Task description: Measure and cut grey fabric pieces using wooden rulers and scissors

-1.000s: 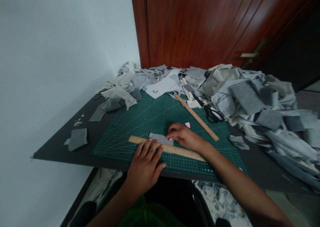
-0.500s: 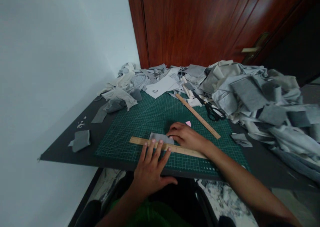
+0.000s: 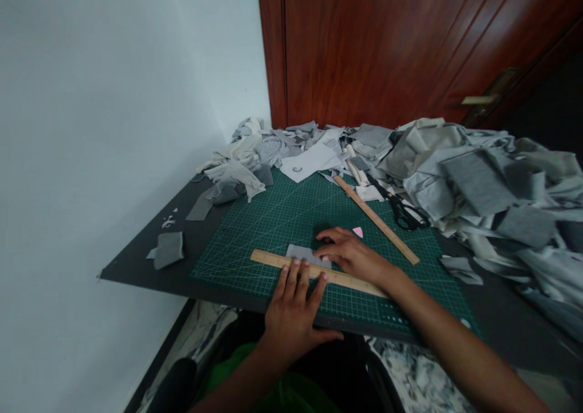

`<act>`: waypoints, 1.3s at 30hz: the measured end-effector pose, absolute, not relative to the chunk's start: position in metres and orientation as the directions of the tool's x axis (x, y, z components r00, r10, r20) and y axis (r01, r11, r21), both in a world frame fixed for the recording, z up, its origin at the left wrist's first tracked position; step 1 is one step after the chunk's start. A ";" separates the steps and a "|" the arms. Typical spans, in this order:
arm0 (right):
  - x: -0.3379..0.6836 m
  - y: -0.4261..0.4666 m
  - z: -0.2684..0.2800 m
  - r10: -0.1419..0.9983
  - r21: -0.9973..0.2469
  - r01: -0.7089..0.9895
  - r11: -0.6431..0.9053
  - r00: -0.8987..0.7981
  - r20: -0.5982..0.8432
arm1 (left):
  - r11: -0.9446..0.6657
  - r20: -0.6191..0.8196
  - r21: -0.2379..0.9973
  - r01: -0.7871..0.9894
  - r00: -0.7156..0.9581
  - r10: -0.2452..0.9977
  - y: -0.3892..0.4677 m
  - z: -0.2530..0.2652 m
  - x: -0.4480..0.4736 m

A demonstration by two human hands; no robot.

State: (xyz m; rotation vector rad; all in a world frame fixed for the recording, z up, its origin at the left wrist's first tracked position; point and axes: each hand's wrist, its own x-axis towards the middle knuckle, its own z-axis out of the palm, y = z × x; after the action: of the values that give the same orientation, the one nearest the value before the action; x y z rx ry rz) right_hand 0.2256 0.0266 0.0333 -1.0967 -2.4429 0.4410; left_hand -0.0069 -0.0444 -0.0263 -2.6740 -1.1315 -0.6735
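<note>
My left hand point(image 3: 291, 316) lies with fingers stretched out on a wooden ruler point(image 3: 264, 257), pressing it against the green cutting mat point(image 3: 291, 212). Under the ruler's far edge, a small piece of grey fabric point(image 3: 298, 252) sticks out. At the right end of that fabric is my right hand point(image 3: 348, 254), its fingers bent and somewhat apart. One fingertip touches or hovers just over the fabric; I cannot tell which. My right forearm passes over the ruler's right end. Beyond my right hand lies a small pink piece, perhaps tailor's chalk point(image 3: 357, 232).
A second wooden ruler point(image 3: 378, 220) and black-handled scissors point(image 3: 405, 211) lie at the mat's right. Fabric scraps point(image 3: 478, 176) are heaped along the back and right, with a white paper point(image 3: 310, 161) among them. Folded grey fabric point(image 3: 168, 250) sits at left, near the wall point(image 3: 113, 127).
The view has shifted, so everything appears further right. My right hand's fingers have spread a little, one lifting away from the fabric. My left hand stays on the ruler.
</note>
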 end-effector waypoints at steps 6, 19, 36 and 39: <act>0.223 0.030 0.036 0.745 -0.398 0.637 0.659 -0.626 0.230 | -0.685 0.455 0.020 0.729 0.603 0.655 -0.046 -0.025 -0.006; 0.228 0.032 0.026 0.760 -0.487 0.596 0.638 -0.588 0.276 | -0.696 0.600 0.024 0.718 0.546 0.584 -0.047 -0.027 -0.011; 0.227 0.023 0.038 0.689 -0.612 0.475 0.632 -0.706 0.164 | -0.655 0.523 0.349 0.670 0.441 0.730 -0.013 -0.004 -0.043; 0.228 0.024 0.037 0.691 -0.603 0.483 0.635 -0.705 0.163 | -0.678 0.499 0.251 0.691 0.508 0.703 -0.007 0.003 -0.046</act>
State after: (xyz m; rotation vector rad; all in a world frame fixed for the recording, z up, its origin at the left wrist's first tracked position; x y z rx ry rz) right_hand 0.2280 0.0239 0.0371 -0.9315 -2.4776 0.7542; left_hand -0.0465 -0.0071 0.0026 -2.7441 -1.2688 -0.9222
